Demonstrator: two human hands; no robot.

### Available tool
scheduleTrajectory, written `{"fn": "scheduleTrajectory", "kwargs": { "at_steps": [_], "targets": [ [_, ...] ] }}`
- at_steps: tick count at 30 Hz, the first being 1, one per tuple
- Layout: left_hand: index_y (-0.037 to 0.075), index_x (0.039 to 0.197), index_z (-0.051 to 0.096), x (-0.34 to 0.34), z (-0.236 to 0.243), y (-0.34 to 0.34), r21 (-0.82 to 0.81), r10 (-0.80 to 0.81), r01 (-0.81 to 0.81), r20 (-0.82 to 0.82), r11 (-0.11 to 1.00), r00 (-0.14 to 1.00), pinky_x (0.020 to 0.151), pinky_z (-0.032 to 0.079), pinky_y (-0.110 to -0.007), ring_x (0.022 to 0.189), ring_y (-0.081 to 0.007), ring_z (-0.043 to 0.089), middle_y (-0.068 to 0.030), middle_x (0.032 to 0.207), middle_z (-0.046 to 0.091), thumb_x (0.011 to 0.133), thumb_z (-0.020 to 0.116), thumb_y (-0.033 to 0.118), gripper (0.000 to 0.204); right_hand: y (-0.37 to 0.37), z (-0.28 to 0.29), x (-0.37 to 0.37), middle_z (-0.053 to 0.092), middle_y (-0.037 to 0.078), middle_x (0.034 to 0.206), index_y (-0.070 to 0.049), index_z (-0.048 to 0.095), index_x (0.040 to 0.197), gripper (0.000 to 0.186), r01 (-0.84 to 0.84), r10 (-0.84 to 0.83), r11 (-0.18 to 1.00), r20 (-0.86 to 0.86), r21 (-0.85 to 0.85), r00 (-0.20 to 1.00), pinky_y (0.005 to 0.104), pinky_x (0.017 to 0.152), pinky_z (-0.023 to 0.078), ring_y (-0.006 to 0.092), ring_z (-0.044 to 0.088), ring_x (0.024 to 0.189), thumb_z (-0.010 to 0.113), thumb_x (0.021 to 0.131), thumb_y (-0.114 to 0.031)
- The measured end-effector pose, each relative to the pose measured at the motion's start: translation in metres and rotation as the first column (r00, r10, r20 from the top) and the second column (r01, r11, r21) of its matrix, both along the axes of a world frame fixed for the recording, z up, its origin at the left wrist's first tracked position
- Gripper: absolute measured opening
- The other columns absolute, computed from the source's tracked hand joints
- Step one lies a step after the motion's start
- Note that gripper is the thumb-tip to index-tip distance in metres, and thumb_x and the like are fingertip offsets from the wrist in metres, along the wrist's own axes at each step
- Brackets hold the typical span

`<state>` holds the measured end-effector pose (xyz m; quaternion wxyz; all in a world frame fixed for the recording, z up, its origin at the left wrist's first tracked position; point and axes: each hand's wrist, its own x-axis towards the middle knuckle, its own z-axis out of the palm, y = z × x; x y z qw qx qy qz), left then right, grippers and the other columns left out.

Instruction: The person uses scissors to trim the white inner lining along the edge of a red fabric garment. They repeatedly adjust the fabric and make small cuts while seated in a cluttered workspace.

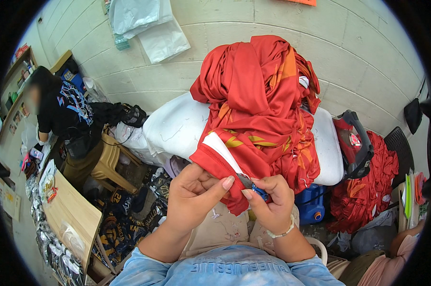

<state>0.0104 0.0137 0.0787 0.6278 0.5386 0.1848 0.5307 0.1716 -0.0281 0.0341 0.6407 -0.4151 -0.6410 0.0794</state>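
Observation:
A red garment [213, 164] with a white inner strip is pinched at its edge between the thumb and fingers of my left hand [191, 193]. My right hand [272, 195] is closed around small thread snips [245, 181] with a blue handle, whose metal blades touch the garment's edge beside my left thumb. Part of the snips is hidden by my fingers. Beyond my hands, a large heap of red fabric [253, 90] with yellow and orange markings lies over a white padded board [177, 126], and the held edge hangs from it.
On the left sits a person in black [67, 109] near a tan plastic chair [106, 159] and a wooden table [72, 209]. Dark printed garments [122, 224] lie below. At right are a blue case [312, 205], more red fabric [361, 190] and another person's arm [404, 238].

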Motion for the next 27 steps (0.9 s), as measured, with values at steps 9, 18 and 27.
{"fn": "scheduleTrajectory", "kwargs": {
  "at_steps": [9,18,27],
  "targets": [
    [-0.008,0.117,0.051,0.000,-0.003,-0.003,0.032,-0.015,0.015,-0.027,0.999,1.000,0.079,0.050,-0.026,0.094,-0.0149,0.063,-0.0140,0.105,0.064,0.087,0.058,-0.006,0.030,-0.004,0.007,0.000,0.063,0.007,0.077,0.002,0.060,0.093,0.030,-0.043,0.042,0.999,-0.031,-0.020,0.999,0.0213,0.057,0.047,0.0101,0.060,0.063,0.079,0.073,-0.008],
    [-0.008,0.114,0.053,-0.001,-0.004,-0.002,0.045,0.024,-0.021,-0.082,0.999,0.996,0.077,0.050,-0.024,0.092,-0.0129,0.062,-0.0124,0.103,0.064,0.087,0.059,-0.005,0.028,-0.003,0.010,0.002,0.063,0.005,0.074,0.000,0.059,0.092,0.031,-0.049,0.048,0.996,-0.023,-0.072,0.999,0.0221,0.055,0.046,0.0083,0.059,0.061,0.080,0.071,-0.008],
    [-0.007,0.114,0.052,-0.004,-0.001,0.009,-0.017,0.110,-0.110,0.001,0.994,0.994,0.080,0.051,-0.027,0.093,-0.0151,0.063,-0.0130,0.104,0.064,0.086,0.061,-0.005,0.029,-0.005,-0.009,0.005,0.061,0.000,0.074,-0.003,0.058,0.092,0.023,-0.226,0.174,0.922,-0.186,-0.313,0.967,0.0194,0.055,0.042,0.0029,0.052,0.062,0.072,0.073,-0.002]
  ]
}}
